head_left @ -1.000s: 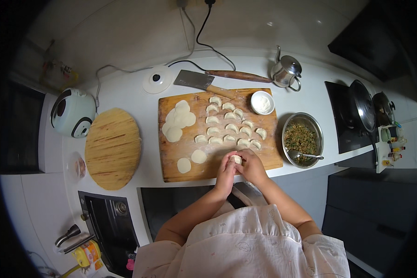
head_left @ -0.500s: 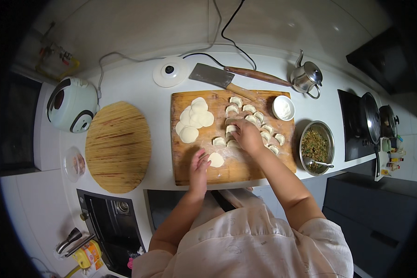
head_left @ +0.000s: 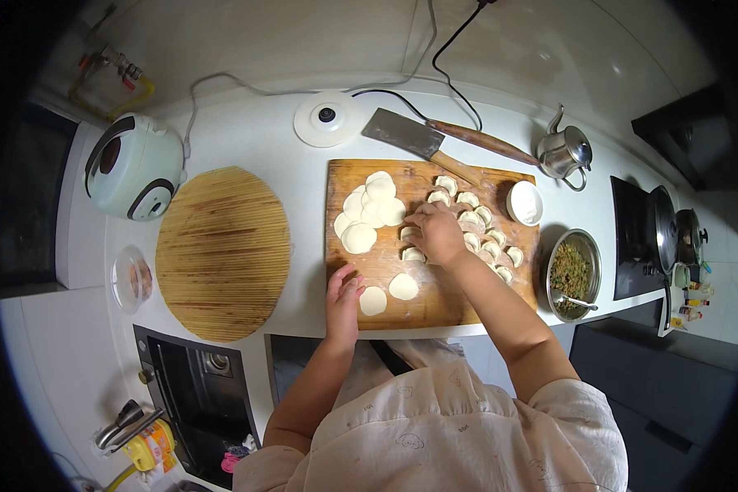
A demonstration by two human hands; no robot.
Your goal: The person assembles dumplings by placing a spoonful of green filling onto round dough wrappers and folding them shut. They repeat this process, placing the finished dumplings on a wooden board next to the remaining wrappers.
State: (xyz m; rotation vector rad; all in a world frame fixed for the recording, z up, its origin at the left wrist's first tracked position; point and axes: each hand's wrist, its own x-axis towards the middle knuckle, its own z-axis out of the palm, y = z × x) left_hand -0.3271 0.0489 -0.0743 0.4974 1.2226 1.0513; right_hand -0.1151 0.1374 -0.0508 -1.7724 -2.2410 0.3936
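Note:
My left hand [head_left: 343,307] is at the board's near left, its fingers loosely curled and apart, with nothing visible in them. Beside its fingertips lie two round dough wrappers, one wrapper [head_left: 373,301] close by and another wrapper [head_left: 403,286] further right. My right hand [head_left: 436,233] reaches over the middle of the wooden board [head_left: 435,310], fingers bent around a folded dumpling [head_left: 409,234] at its left side; the fingertips are partly hidden. Several crescent dumplings [head_left: 471,220] stand around and to the right of that hand. Overlapping wrappers [head_left: 358,239] form a pile at the far left of the board.
At the board's right are a white bowl of flour [head_left: 525,202] and a metal bowl of green filling [head_left: 571,275] with a spoon. Behind lie a cleaver [head_left: 403,134], a wooden rolling pin [head_left: 484,143] and a steel kettle [head_left: 564,152]. A round slatted mat [head_left: 221,254] lies left.
A second wrapper now lies flat near my left hand. My right hand has shifted slightly left over the board, and a dumpling shows at its fingertips. The whole view has swung a little.

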